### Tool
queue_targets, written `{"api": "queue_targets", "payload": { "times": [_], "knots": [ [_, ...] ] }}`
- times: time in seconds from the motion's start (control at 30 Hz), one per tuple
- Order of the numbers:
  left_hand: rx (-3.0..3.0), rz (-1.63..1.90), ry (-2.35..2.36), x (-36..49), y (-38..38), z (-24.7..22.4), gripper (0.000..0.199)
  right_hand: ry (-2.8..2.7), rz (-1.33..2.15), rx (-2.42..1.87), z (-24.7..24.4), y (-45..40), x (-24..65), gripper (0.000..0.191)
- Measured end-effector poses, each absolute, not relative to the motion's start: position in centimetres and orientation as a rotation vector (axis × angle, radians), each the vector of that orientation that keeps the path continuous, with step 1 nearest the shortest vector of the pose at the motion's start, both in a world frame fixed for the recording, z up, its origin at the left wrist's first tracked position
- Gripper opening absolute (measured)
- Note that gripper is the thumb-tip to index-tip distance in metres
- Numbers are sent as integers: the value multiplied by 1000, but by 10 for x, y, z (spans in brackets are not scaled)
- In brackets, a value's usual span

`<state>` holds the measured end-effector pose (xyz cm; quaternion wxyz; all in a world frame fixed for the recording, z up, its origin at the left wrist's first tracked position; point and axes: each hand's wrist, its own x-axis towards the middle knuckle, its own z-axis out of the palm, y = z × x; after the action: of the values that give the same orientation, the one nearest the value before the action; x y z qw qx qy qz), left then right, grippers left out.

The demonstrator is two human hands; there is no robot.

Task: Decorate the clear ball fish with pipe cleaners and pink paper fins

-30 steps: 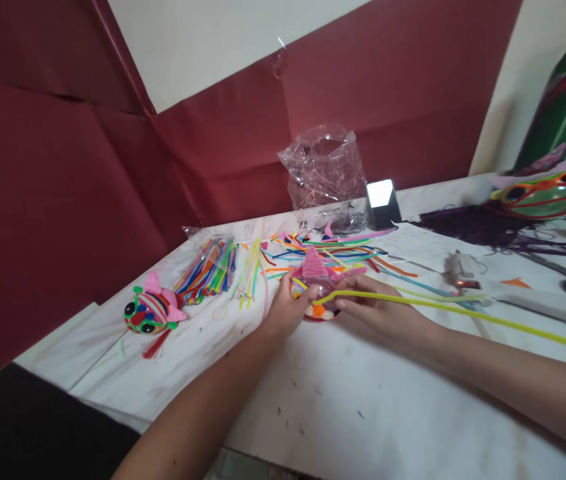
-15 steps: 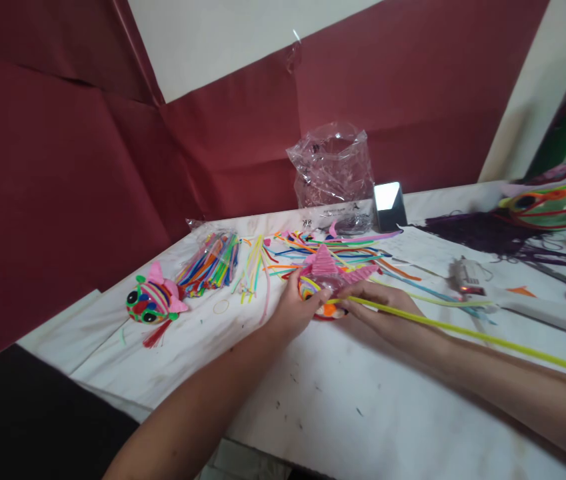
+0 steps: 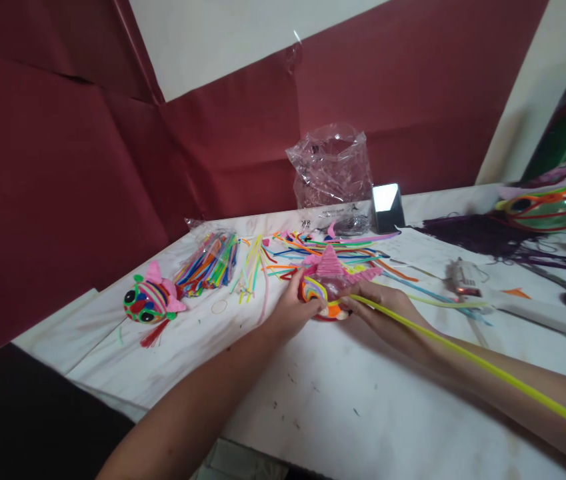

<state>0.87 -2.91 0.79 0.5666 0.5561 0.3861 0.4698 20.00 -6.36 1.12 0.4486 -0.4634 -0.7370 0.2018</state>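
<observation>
Clasping the ornament's [image 3: 331, 287] left, our left hand [image 3: 297, 305] half-curls; our right hand [image 3: 377, 295] is opposite. It pinches a yellow strand [image 3: 463, 349]

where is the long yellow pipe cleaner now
In the head view, the long yellow pipe cleaner runs from the colorful craft at centre, through the right hand and over the right forearm, to the right edge.

The left hand [image 3: 290, 307] grips a pink-finned fish craft [image 3: 330, 283], while the right hand [image 3: 365, 303] pinches a yellow pipe cleaner [image 3: 443, 341] against it. Farther left on the white table [image 3: 323, 400], another fish craft [image 3: 150, 301] sits beside bundled pipe cleaners [image 3: 213, 267].
</observation>
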Motion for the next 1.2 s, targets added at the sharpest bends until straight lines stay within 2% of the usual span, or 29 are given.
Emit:
{"api": "queue_targets", "payload": {
  "times": [0.23,0.47,0.73,0.97,1.07,1.2],
  "knots": [
    [1397,1053,902,8,-29,17,94,-1810,482,-1202,10,-63,197,19],
    [1421,978,723,6,-22,14,111,-1833,479,-1192,13,-63,197,17],
    [1392,970,816,10,-23,18,117,-1812,492,-1176,20,-64,199,17],
    [1393,990,915,15,-27,22,115,-1803,520,-1172,20,-65,198,17],
    [1359,1033,952,17,-27,21,106,-1765,574,-1174,23,-64,196,13],
    [1231,1125,889,15,-24,17,88,-1600,649,-1131,26,-60,195,28]
  ]
}}
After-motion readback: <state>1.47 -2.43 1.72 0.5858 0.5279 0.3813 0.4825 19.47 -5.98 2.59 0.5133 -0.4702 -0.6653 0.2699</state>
